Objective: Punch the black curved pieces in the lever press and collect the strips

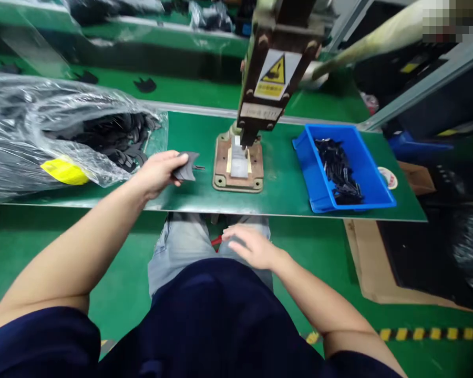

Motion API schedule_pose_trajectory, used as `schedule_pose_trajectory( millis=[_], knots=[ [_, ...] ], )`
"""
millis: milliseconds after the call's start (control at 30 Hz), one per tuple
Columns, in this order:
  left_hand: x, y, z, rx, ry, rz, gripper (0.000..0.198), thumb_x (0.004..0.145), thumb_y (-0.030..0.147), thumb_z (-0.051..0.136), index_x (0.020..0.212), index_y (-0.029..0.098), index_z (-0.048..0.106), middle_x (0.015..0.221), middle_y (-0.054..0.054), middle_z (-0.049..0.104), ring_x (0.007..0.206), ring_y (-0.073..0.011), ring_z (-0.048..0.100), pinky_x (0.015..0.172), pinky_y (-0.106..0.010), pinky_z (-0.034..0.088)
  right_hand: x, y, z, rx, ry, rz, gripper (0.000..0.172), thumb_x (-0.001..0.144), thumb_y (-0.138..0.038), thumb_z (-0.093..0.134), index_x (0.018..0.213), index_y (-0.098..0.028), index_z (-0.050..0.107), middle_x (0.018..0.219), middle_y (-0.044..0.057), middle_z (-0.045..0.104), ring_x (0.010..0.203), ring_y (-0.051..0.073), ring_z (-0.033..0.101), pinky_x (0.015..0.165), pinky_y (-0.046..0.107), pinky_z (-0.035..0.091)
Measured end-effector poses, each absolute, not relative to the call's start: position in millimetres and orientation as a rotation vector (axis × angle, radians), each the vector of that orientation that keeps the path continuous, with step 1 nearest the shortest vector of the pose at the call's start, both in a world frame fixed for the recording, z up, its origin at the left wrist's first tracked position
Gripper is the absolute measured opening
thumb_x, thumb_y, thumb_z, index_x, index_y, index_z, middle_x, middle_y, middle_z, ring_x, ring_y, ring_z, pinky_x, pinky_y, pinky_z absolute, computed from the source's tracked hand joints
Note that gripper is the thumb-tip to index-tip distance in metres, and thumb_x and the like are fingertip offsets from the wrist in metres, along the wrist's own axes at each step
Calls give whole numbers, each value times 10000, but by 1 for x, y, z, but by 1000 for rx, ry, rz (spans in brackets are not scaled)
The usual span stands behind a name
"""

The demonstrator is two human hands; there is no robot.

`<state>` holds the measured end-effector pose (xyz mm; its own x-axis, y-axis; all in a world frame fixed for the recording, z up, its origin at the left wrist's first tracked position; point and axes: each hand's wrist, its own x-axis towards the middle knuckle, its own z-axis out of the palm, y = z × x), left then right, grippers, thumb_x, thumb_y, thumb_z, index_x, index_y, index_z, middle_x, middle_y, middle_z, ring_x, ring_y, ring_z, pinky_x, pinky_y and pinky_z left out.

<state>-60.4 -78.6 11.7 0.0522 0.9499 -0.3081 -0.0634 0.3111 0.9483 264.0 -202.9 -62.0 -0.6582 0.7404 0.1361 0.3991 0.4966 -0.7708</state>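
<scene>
My left hand [157, 170] is closed on a flat black part [186, 167] just above the green bench [284, 181], to the left of a small press. The press [274, 63] hangs over a brown base plate [238, 165] that carries a pale block. My right hand [250, 244] lies low over my lap, below the bench's front edge, with its fingers stretched out and nothing in it.
A clear plastic bag [51, 131] full of black parts, with a yellow label, lies at the left of the bench. A blue bin [341, 165] holding several black pieces stands at the right. A cardboard box [382, 268] sits on the floor at the right.
</scene>
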Motion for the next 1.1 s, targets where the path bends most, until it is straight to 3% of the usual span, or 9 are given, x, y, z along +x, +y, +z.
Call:
schedule_pose_trajectory(
  millis=[67,133,267,400,600,700,833,967,1100],
  knots=[
    [-71,-74,1,896,1282,1042,330,883,377,837,804,171,593,664,20,593,481,-88,554,395,-167,444,273,-221,-89,-996,-2381,1147,240,953,-432,675,1108,-260,737,1174,43,786,1233,204,713,1174,409,560],
    [-73,-72,-9,876,1288,1064,296,909,352,806,821,173,587,669,16,603,476,-92,553,394,-175,448,279,-227,-117,-1181,-2387,1190,339,995,-414,588,1239,-217,716,1347,121,737,1416,277,616,1313,551,415],
    [-65,-69,-24,849,1297,1037,284,938,357,775,835,189,569,654,19,609,476,-91,542,405,-171,444,267,-215,-165,-1451,-2362,1256,587,1048,-379,439,1574,-121,471,1610,244,531,1624,344,386,1379,687,173],
    [-58,-55,-29,814,1278,1082,317,916,377,809,872,191,556,676,19,621,487,-86,574,419,-156,453,218,-204,-196,-1261,-2471,1471,576,969,-446,661,1508,-267,569,1607,98,570,1620,288,400,1395,593,249],
    [-59,-28,-29,745,1239,1108,318,897,346,831,924,175,564,754,-17,687,557,-108,680,510,-184,573,195,-201,-199,-1263,-2458,1462,474,982,-488,665,1344,-182,652,1437,112,654,1410,260,596,1248,588,479],
    [-57,3,-33,676,1236,1145,338,875,288,866,928,176,552,802,-38,696,587,-133,716,559,-229,622,217,-203,-187,-1273,-2368,1422,424,1014,-467,611,1334,-194,664,1375,104,699,1321,229,660,1193,537,540],
    [-48,79,-28,563,1298,1239,282,900,204,832,948,175,555,820,-45,688,615,-152,730,623,-276,658,245,-215,-167,-1328,-2199,1397,345,1014,-459,516,1263,-353,730,1273,56,778,1222,260,738,1105,522,611],
    [-33,148,-20,596,1285,1275,127,980,205,726,1018,149,619,977,-102,732,809,-184,791,816,-322,683,265,-229,-137,-1396,-2078,1398,397,995,-536,496,1226,-347,757,1238,70,795,1186,263,763,1097,490,623],
    [-21,158,-31,669,1396,1233,132,965,210,749,961,141,636,916,-96,724,752,-181,774,779,-319,669,303,-237,-87,-1484,-1995,1403,426,1024,-572,461,1236,-355,759,1147,65,809,1101,242,776,1043,454,633]
  ],
)
